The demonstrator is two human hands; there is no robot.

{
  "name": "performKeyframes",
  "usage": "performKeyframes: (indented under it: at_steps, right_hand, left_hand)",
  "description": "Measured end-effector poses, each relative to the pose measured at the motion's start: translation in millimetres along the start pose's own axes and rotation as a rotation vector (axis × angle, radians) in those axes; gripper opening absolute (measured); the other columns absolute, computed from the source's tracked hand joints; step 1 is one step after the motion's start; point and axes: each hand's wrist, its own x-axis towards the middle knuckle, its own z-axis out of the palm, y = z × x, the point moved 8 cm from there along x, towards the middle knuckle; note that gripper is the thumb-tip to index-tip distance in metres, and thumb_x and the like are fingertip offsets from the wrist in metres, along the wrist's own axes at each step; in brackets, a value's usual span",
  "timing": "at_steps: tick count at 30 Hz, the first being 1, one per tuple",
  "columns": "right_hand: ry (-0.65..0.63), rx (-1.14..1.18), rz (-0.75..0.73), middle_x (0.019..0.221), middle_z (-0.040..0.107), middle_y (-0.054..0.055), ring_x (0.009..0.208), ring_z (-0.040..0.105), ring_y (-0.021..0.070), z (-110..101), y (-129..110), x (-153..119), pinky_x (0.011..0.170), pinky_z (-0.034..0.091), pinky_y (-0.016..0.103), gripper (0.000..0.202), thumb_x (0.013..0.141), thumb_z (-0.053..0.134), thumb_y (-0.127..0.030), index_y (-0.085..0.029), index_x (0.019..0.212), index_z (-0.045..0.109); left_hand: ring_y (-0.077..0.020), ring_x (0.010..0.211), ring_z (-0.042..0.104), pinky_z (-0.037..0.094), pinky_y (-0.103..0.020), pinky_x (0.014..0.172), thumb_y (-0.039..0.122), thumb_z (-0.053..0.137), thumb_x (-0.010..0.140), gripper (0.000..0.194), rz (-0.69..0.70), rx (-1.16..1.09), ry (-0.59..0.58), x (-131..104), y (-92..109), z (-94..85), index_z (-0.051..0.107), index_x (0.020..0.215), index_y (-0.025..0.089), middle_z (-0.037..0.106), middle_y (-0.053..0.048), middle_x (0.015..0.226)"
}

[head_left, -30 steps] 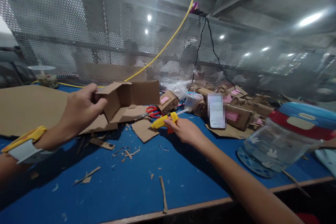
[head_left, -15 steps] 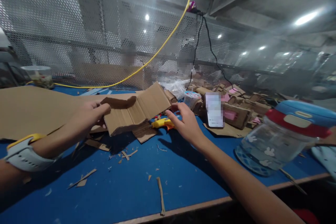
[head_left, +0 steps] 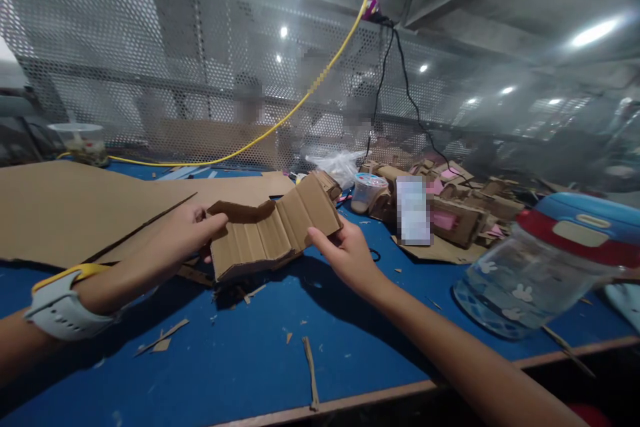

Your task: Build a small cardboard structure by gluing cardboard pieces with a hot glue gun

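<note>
A creased piece of cardboard (head_left: 265,230), bent into several panels, is held above the blue table (head_left: 240,373). My left hand (head_left: 193,230), with a pale watch strap on its wrist, grips the left end between thumb and fingers. At the right end, my right hand (head_left: 347,253) is closed on the edge, its thumb on the near face and its fingers behind. Small cardboard scraps (head_left: 163,337) lie below on the table. A large flat cardboard sheet (head_left: 75,207) rests at the left.
A clear bottle with a blue and red lid (head_left: 530,273) stands at the right. A phone (head_left: 413,210) leans against piled cardboard constructions (head_left: 460,213). Behind are a plastic cup (head_left: 367,193), a plastic bag (head_left: 340,167), a food tub (head_left: 83,145) and a yellow cable (head_left: 280,121) before a perforated metal screen.
My right hand, apart from the cardboard before, has closed on its right end. The cardboard has moved slightly right and down in view. The yellow tool behind it no longer shows.
</note>
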Motion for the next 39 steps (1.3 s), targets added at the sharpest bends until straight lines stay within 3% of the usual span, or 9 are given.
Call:
performKeyframes:
  at_steps: [8, 16, 20, 24, 30, 34, 37, 39]
  right_hand:
    - [-0.048, -0.236, -0.173, 0.084, 0.075, 0.006, 0.075, 0.068, 0.0216, 9.3, -17.0, -6.5, 0.068, 0.053, 0.031, 0.020, 0.091, 0.050, -0.033, -0.021, 0.098, 0.065]
    - [-0.093, -0.374, -0.407, 0.085, 0.073, 0.007, 0.081, 0.070, 0.0231, 20.6, -34.0, -18.5, 0.081, 0.058, 0.036, 0.020, 0.097, 0.046, -0.023, -0.021, 0.101, 0.065]
    - [-0.142, -0.389, -0.517, 0.111, 0.077, 0.013, 0.105, 0.073, 0.0263, 27.0, -34.3, -22.8, 0.094, 0.059, 0.041, 0.035, 0.100, 0.048, -0.024, -0.020, 0.131, 0.061]
    - [-0.172, -0.377, -0.580, 0.137, 0.070, 0.016, 0.127, 0.067, 0.0266, 28.3, -32.3, -25.1, 0.107, 0.056, 0.044, 0.049, 0.101, 0.048, -0.023, -0.020, 0.150, 0.051]
    - [-0.213, -0.396, -0.582, 0.148, 0.062, 0.020, 0.141, 0.057, 0.0293, 29.2, -26.5, -28.2, 0.114, 0.052, 0.050, 0.059, 0.099, 0.052, -0.021, -0.018, 0.157, 0.042]
    - [-0.218, -0.392, -0.615, 0.150, 0.059, 0.022, 0.143, 0.055, 0.0299, 31.0, -27.4, -31.9, 0.115, 0.051, 0.050, 0.067, 0.096, 0.056, -0.019, -0.016, 0.160, 0.038]
    - [-0.222, -0.349, -0.632, 0.152, 0.058, 0.021, 0.143, 0.055, 0.0303, 29.2, -28.9, -33.0, 0.116, 0.050, 0.050, 0.073, 0.095, 0.063, -0.026, -0.018, 0.162, 0.036]
    - [-0.251, -0.295, -0.612, 0.153, 0.057, 0.021, 0.143, 0.055, 0.0304, 27.0, -28.3, -31.3, 0.117, 0.049, 0.050, 0.078, 0.093, 0.070, -0.038, -0.018, 0.161, 0.038]
  left_hand:
    - [-0.0134, 0.046, 0.050, 0.044, -0.027, 0.044, 0.053, 0.053, 0.053, 0.040, -0.070, 0.070, -0.001, -10.2, 10.9, 7.2, 0.063, 0.075, 0.022, 0.055, 0.003, 0.059]
    - [-0.0142, 0.047, 0.051, 0.043, -0.025, 0.042, 0.052, 0.053, 0.051, 0.049, -0.111, 0.047, -0.048, -17.4, 15.4, 12.6, 0.069, 0.084, 0.020, 0.056, 0.003, 0.056]
    - [-0.0139, 0.040, 0.049, 0.045, -0.027, 0.040, 0.050, 0.051, 0.050, 0.054, -0.124, 0.038, -0.045, -18.6, 15.5, 14.6, 0.071, 0.090, 0.021, 0.054, 0.005, 0.051]
    - [-0.0141, 0.040, 0.050, 0.044, -0.026, 0.039, 0.049, 0.053, 0.051, 0.051, -0.130, 0.029, -0.044, -18.0, 14.1, 15.6, 0.070, 0.090, 0.020, 0.055, 0.005, 0.052]
    - [-0.0146, 0.041, 0.051, 0.044, -0.026, 0.040, 0.049, 0.053, 0.052, 0.051, -0.131, 0.021, -0.085, -19.6, 13.8, 19.6, 0.068, 0.091, 0.020, 0.054, 0.005, 0.050]
    - [-0.0146, 0.041, 0.051, 0.043, -0.027, 0.040, 0.052, 0.051, 0.050, 0.043, -0.148, 0.050, -0.077, -22.3, 16.8, 19.1, 0.061, 0.079, 0.023, 0.052, 0.005, 0.049]
    - [-0.0155, 0.042, 0.052, 0.046, -0.029, 0.042, 0.055, 0.048, 0.049, 0.036, -0.099, 0.108, -0.012, -24.5, 22.6, 12.2, 0.052, 0.070, 0.026, 0.053, 0.005, 0.051]
    - [-0.0158, 0.044, 0.052, 0.045, -0.030, 0.044, 0.057, 0.046, 0.051, 0.032, -0.001, 0.171, 0.073, -26.4, 29.6, 3.7, 0.046, 0.065, 0.027, 0.053, 0.004, 0.052]
